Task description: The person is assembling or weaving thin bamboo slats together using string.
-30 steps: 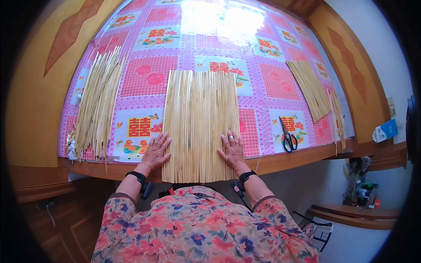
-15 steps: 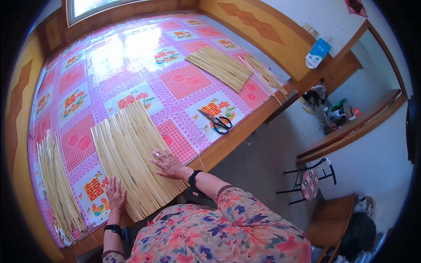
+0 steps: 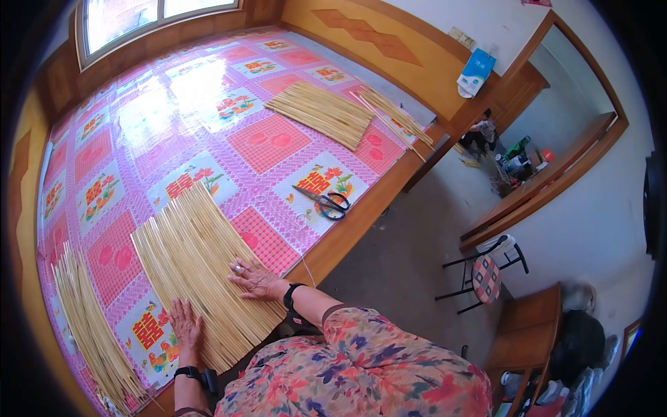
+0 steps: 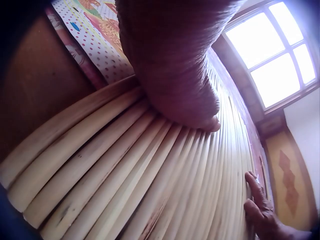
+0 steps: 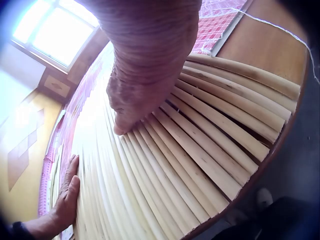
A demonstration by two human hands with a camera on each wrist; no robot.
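Note:
A flat mat of pale, side-by-side sticks [image 3: 198, 257] lies at the table's near edge in the head view. The left hand [image 3: 186, 328] rests on its left border, fingers straight and spread. On the right part of the mat lies the right hand [image 3: 256, 279], fingers extended, a ring on one. In the left wrist view the sticks [image 4: 150, 185] fan out under the left hand [image 4: 175, 75], with the right hand [image 4: 261, 210] beyond. The right wrist view shows stick ends [image 5: 220, 165] beside the right hand [image 5: 150, 70], and the left hand [image 5: 67, 202] at the far side.
Loose sticks [image 3: 94, 333] lie at the left on the patterned tablecloth [image 3: 167, 149]. Scissors [image 3: 325, 203], a smaller stick mat [image 3: 323, 113] and a few thin sticks [image 3: 396, 115] lie to the right. White string [image 3: 306, 267] hangs over the table edge. A chair [image 3: 486, 278] stands on the floor.
The head view has swung to the right, bringing the chair and doorway into sight. Both hands stay on the mat; the right hand lies farther in over the sticks than one second ago.

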